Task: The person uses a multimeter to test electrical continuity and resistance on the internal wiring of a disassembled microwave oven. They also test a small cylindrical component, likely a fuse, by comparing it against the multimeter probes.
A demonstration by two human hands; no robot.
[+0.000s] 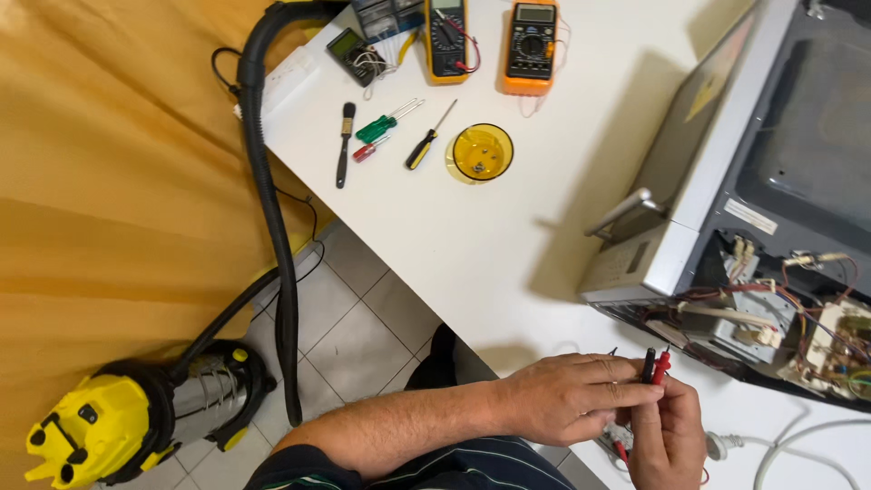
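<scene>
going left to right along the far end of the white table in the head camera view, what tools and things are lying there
Black brush → green screwdriver → black-and-yellow screwdriver → yellow round dish → orange multimeter, lying a little farther back on the table.

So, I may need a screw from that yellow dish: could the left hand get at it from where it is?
Probably yes. The left hand is pinching the black and red probes, but only bare white table lies between it and the yellow dish; it would need a long stretch.
</scene>
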